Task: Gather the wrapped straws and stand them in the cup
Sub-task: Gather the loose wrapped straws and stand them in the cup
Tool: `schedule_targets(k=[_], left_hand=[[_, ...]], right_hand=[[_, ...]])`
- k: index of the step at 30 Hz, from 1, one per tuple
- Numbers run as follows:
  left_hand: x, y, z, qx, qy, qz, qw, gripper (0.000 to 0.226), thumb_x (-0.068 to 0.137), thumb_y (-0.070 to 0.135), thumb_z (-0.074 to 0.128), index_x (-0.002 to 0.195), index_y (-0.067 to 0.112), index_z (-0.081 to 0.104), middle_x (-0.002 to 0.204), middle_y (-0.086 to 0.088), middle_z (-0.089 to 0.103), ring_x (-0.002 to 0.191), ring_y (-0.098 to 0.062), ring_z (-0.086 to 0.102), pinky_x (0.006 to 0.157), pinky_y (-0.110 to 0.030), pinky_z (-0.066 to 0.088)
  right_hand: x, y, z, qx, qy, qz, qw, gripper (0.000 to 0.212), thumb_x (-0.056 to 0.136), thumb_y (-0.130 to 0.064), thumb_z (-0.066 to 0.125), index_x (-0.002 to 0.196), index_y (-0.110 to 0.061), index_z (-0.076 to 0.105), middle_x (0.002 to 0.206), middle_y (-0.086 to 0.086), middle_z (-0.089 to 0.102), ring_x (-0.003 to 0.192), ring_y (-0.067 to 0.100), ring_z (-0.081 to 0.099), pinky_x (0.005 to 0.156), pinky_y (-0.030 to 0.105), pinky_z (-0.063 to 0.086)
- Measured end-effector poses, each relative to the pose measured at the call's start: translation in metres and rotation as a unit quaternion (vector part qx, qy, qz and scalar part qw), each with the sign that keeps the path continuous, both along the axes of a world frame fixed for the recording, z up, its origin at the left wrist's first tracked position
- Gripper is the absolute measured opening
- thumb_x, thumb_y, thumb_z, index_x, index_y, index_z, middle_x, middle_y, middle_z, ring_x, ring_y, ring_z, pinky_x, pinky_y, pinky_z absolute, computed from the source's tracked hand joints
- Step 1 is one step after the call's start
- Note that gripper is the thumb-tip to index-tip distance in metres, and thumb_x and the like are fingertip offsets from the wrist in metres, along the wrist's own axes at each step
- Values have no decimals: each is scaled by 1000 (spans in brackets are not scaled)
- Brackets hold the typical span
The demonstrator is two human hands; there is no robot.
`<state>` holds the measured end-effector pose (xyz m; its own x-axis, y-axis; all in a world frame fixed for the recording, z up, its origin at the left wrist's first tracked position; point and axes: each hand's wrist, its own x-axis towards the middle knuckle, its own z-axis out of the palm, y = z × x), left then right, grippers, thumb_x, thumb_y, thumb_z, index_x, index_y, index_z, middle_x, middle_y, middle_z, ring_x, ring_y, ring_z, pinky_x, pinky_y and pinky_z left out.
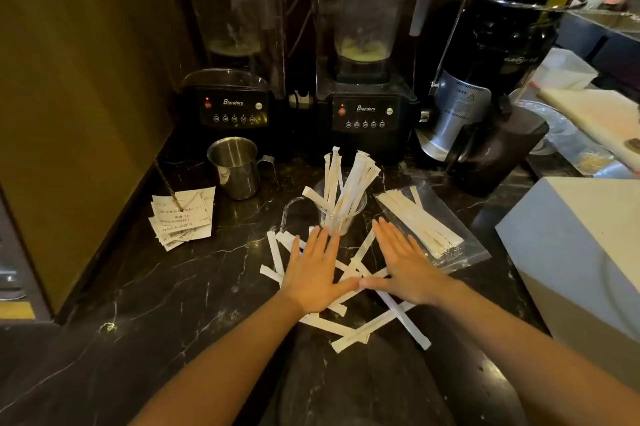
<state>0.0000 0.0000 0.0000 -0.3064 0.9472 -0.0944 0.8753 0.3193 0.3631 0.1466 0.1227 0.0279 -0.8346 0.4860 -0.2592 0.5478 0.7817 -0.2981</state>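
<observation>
Head view: my left hand (313, 271) and right hand (403, 264) lie flat, fingers spread, on loose wrapped straws (360, 330) scattered on desk (156, 290). Clear cup (343, 214) at 12 o'clock, part filled. Straws look light, slippery; I'd rake together, pinch bundle mid-length.

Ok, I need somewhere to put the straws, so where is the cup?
The clear cup stands mid-counter, just beyond the fingertips of both hands, already holding some straws, right of the steel jug.

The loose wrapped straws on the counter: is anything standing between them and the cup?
Nothing visible does. The loose wrapped straws lie under both flat hands, left hand and right hand, directly before the clear cup, whose mouth is partly filled by standing straws.
</observation>
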Motion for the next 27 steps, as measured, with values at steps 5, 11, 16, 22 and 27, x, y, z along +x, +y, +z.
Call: schedule_targets(k=[5,11,16,22,27], left_hand=[[10,10,7,-55,4,-112,992,100,72,72,44,142,19,-4,156,-8,-5,142,-24,-10,111,-48,-10],[23,20,7,-76,-12,-153,985,102,68,67,56,142,25,0,156,-6,-8,141,-25,-13,110,-50,-12],[28,25,5,-97,-4,-167,981,97,67,69,56,142,29,8,155,-8,-12,140,-26,-19,109,-55,-14],[31,22,1,-114,-4,-172,978,98,64,69,58,141,34,8,154,-8,-16,139,-27,-21,106,-55,-18],[35,18,1,-132,1,-159,978,110,64,66,62,141,29,-8,155,-8,-14,141,-28,-15,108,-55,-14]], right_hand=[[-2,19,9,-20,-109,89,990,126,61,-66,66,139,-23,-23,153,1,-24,134,13,-28,112,43,-13],[-11,30,3,-16,-189,136,972,125,58,-62,71,141,-26,-16,154,0,-21,138,20,-27,111,48,-16],[-20,36,-3,-18,-202,144,969,123,57,-62,72,142,-28,-11,156,-2,-15,138,20,-25,109,47,-19],[-19,41,-5,-1,-189,162,969,117,59,-64,69,144,-28,-3,157,-4,-10,139,20,-24,109,47,-19],[-15,35,-5,9,-187,172,967,116,60,-63,69,144,-28,-2,157,0,-10,140,20,-22,109,47,-18]])
